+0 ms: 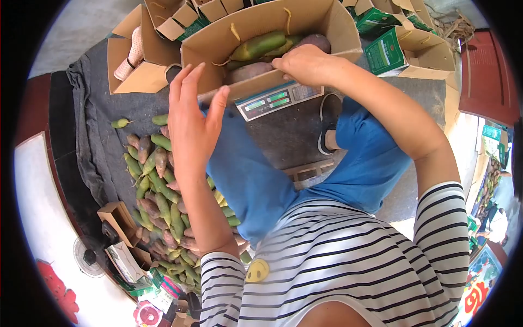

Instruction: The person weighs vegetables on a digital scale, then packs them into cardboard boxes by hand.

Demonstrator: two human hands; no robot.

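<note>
A cardboard box [269, 22] with yellow cord handles stands open in front of me. Inside it lie a long green radish [259, 46] with a thin root tail and reddish-purple roots [248, 72]. My right hand [308, 64] is closed over the box's front edge, with its thumb close to the roots and some fingers hidden. At the box's front left corner, my left hand [192, 117] is raised with thumb and fingers apart, holding nothing. A digital scale [272, 102] with lit green displays shows under the box's front side.
Many green radishes and reddish roots [163, 199] are heaped on the floor at left. A smaller box [143, 57] holds a pinkish dotted item. Green printed boxes [388, 53] stand at right. A fan [90, 256] is at lower left.
</note>
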